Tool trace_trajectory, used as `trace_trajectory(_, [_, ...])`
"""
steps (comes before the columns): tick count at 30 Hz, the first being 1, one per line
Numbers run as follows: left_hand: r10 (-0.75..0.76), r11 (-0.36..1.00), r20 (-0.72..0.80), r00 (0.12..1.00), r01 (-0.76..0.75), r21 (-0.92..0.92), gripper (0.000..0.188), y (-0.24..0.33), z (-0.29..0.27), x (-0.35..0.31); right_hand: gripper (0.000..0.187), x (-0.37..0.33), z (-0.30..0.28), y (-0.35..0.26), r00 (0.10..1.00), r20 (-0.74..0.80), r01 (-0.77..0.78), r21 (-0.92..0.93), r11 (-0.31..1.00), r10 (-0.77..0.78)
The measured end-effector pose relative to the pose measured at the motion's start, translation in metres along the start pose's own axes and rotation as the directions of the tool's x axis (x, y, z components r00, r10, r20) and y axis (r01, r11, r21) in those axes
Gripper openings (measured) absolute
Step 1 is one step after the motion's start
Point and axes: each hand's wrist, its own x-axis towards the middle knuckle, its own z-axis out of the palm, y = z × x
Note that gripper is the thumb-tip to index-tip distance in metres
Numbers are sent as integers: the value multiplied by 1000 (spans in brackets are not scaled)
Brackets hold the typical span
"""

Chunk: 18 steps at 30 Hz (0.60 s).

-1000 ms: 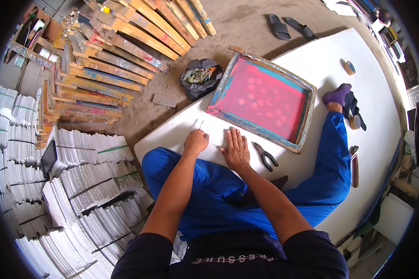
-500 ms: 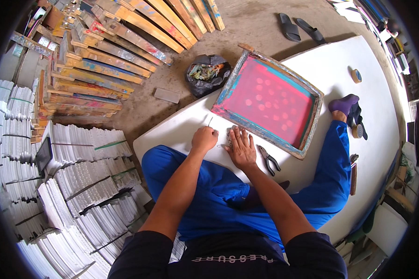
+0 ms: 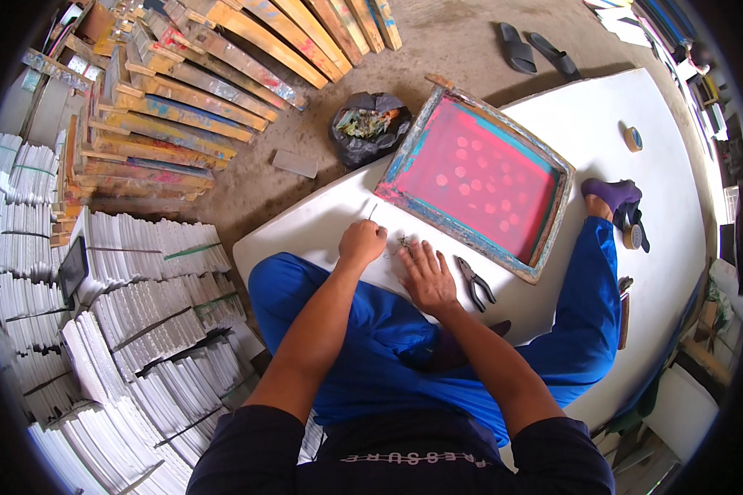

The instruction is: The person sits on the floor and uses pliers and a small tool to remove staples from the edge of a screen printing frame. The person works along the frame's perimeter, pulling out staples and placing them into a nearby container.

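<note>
My left hand [image 3: 362,242] is closed around a thin rod-like tool [image 3: 374,211]; only its slim tip shows above the fist, so its kind is hidden. Flat on the white board [image 3: 305,234], my right hand [image 3: 428,279] has its fingers stretched out. Just beyond those fingertips lies a small heap of dark, greenish bits [image 3: 404,242], too small to name. A pair of pliers [image 3: 475,285] with dark handles rests to the right of my right hand. Beyond both hands is a wooden screen-printing frame [image 3: 480,177] with pink mesh and pale round spots.
A black bag of scraps [image 3: 368,132] stands on the floor past the board, near a grey block [image 3: 295,163]. Wooden frames [image 3: 173,124] are stacked at far left, paper bundles [image 3: 153,313] at left. Tape rolls [image 3: 632,139] lie on the right; slippers [image 3: 516,49] lie beyond.
My right hand has drawn back slightly toward me, so more of the small heap shows beyond its fingers. The left hand stays nearly in place, still gripping the thin tool.
</note>
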Motion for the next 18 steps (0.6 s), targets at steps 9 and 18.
trace_trajectory(9, [39, 999, 26, 999, -40, 16, 37, -4, 1, 4, 69, 24, 5, -15, 978, 181, 126, -90, 988, -108])
trace_trajectory(18, [78, 997, 7, 997, -78, 28, 37, -3, 5, 5, 68, -34, -10, 22, 961, 238, 148, -4, 989, -143])
